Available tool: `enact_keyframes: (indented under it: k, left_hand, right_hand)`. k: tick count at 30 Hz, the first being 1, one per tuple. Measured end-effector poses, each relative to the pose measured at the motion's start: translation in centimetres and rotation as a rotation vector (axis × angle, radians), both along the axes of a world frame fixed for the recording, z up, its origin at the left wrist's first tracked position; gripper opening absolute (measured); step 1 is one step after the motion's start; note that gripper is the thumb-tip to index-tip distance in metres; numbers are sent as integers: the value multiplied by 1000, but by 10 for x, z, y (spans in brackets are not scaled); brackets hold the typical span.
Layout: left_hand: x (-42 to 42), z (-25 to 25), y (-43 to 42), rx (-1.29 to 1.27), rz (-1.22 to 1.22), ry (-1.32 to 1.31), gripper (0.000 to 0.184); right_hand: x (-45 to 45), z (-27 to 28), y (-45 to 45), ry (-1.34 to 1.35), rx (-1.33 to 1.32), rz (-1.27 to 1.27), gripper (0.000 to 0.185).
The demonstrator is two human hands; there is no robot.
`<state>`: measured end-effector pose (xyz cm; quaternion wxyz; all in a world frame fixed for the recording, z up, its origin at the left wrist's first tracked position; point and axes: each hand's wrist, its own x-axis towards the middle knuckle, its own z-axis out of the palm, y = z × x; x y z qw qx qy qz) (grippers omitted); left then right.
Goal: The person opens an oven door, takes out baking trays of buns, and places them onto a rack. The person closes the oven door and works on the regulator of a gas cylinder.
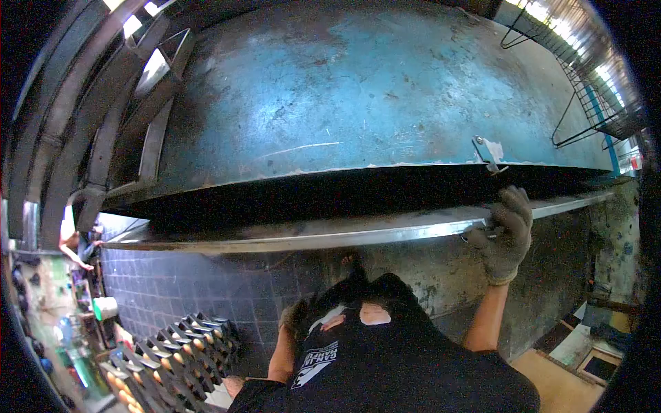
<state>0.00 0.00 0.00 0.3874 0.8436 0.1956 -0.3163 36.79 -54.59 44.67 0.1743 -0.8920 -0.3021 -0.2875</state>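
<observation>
A large blue metal cabinet (385, 89), scuffed and worn, fills the upper view, with a dark gap along its lower edge. A long metal door (330, 237) stands partly away from it. My right hand (508, 237), in a grey-brown work glove, grips the door's edge near a small metal latch piece. The fingers reach over to the gap side and the thumb lies on the outer side. Just above it, a metal catch (490, 155) is fixed to the cabinet. My left hand (295, 318), also gloved, hangs low beside my body; its fingers are hidden in shadow.
A rack of stacked trays (169, 361) with round tan pieces stands at the lower left. Tall metal frames (124, 117) rise at the left. Another person (84, 242) is beyond them. A wire rack (585, 89) sits at the upper right. Dark tiles (193, 282) cover the floor.
</observation>
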Motion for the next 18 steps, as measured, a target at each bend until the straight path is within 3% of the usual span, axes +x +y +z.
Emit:
enact_keyframes:
  k: [2, 5, 8, 9, 12, 15, 16, 17, 18]
  left_hand:
    - [16, 29, -4, 23, -132, -10, 56]
    - [23, 64, -3, 60, -214, -29, 51]
    - [28, 97, -15, 146, -223, -31, 48]
    - [26, 100, -15, 163, -218, -31, 46]
    - [15, 26, 7, 123, -157, 23, 39]
    - [30, 36, 6, 208, -358, -58, 33]
    - [34, 51, 3, 204, -366, -66, 33]
    - [40, 73, -1, -12, -25, -5, 31]
    - [42, 75, -2, -123, 139, 34, 30]
  right_hand:
    - [11, 8, 18, -89, 304, -90, 95]
    - [21, 17, 36, -108, 412, -219, 92]
    - [41, 29, 34, -63, 350, -286, 99]
    - [47, 33, 36, -9, 330, -339, 101]
    - [71, 46, 39, 66, 299, -344, 99]
    - [81, 38, 40, -4, 269, -346, 91]
    - [80, 41, 45, 16, 275, -357, 78]
    - [80, 38, 48, 10, 272, -363, 78]
    - [79, 30, 51, -23, 288, -356, 70]
